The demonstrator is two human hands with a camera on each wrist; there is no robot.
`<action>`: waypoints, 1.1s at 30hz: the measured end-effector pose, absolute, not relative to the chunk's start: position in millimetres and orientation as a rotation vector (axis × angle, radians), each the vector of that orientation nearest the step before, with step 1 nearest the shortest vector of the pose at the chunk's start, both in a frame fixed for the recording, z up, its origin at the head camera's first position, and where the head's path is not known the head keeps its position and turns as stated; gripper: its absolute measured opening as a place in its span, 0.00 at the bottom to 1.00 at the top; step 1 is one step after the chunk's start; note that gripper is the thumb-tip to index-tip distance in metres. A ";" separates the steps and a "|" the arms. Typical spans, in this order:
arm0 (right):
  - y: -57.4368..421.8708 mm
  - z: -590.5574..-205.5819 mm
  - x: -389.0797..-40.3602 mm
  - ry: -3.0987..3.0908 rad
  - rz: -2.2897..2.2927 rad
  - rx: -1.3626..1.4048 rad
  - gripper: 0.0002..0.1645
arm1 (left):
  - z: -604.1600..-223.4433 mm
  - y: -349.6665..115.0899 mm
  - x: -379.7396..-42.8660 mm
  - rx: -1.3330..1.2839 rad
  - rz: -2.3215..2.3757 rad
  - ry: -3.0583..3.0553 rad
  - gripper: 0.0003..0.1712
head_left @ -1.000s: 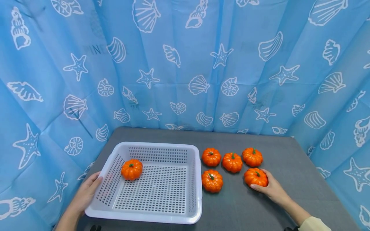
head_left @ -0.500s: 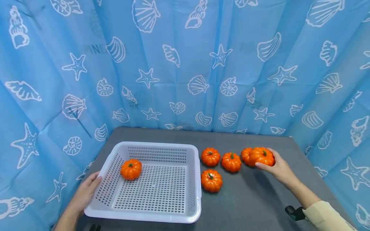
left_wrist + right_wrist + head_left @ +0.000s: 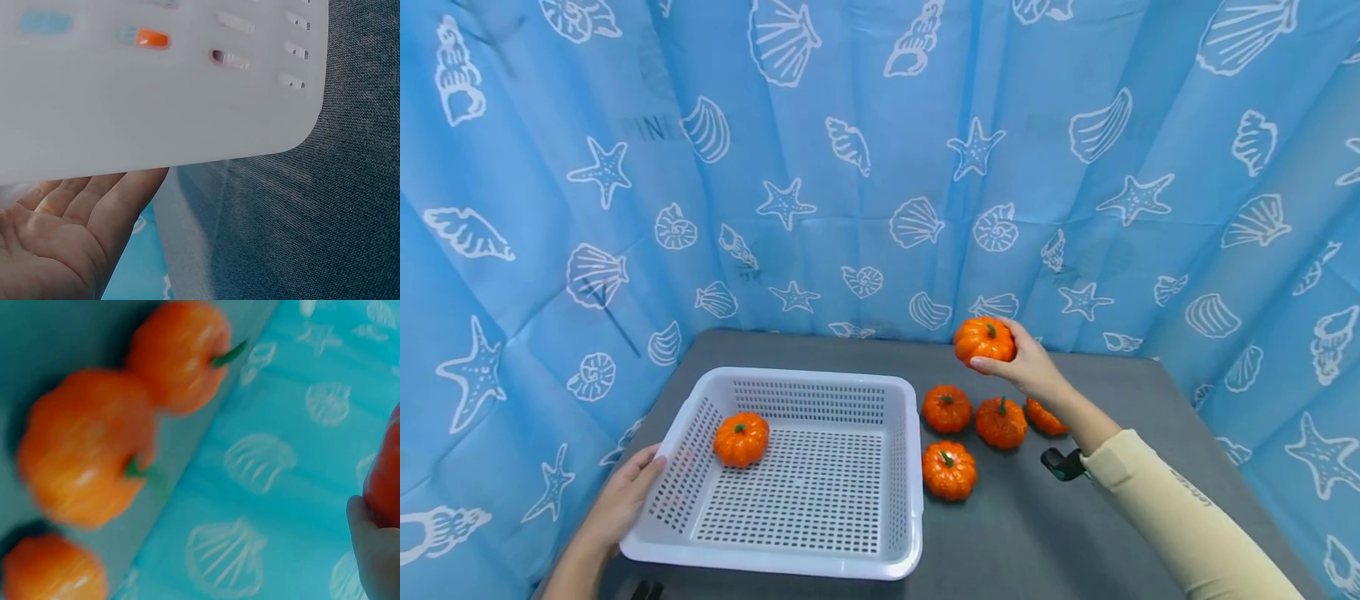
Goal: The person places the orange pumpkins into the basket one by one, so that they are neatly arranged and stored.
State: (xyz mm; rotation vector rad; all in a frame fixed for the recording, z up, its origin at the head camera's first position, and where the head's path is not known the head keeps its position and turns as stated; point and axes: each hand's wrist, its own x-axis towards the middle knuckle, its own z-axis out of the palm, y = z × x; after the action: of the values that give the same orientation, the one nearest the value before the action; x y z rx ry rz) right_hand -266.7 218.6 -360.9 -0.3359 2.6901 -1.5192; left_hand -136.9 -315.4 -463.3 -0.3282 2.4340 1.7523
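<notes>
My right hand (image 3: 1028,367) grips a small orange pumpkin (image 3: 983,342) with a green stem, holding it in the air above the back part of the table. In the right wrist view, a thumb and part of that pumpkin (image 3: 386,481) show at the right edge. At the left rim of a white perforated plastic basket (image 3: 805,565), my left hand (image 3: 621,504) holds on; the rim hides its fingertips in the left wrist view. One pumpkin (image 3: 741,440) lies inside the basket, near its left wall.
Right of the basket, on the grey table (image 3: 1120,517), lie several pumpkins: one at the front (image 3: 950,471), one behind it (image 3: 947,408), one in the middle (image 3: 1002,422), and one partly hidden by my right arm (image 3: 1045,417). A blue shell-patterned curtain (image 3: 865,192) surrounds the table.
My right hand has lifted a pumpkin off the table and carried it up and to the left, over the other pumpkins. The left hand and the basket have stayed in place.
</notes>
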 end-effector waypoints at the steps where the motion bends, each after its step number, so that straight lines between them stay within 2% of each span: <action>1: 209.6 -359.7 -269.7 2.656 -1.544 -0.369 0.49 | -463.1 -315.1 -137.0 -0.327 1.752 2.433 0.37; 15: 97.1 -354.4 -290.1 2.455 -1.595 -0.627 0.47 | -461.6 -314.6 -135.9 -0.296 1.739 2.481 0.35; 26: 17.7 -360.7 -287.8 2.281 -1.658 -0.693 0.47 | -464.1 -313.5 -135.9 -0.370 1.716 2.470 0.36; 33: -18.9 -382.0 -281.4 2.323 -1.552 -0.653 0.47 | -462.6 -312.8 -135.8 -0.345 1.721 2.487 0.35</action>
State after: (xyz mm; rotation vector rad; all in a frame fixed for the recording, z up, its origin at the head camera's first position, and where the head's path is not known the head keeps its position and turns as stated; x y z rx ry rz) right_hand -281.4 -18.9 -382.0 -0.6527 2.3226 -1.5516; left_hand -135.8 -312.8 -462.6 -0.3449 2.4874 1.7209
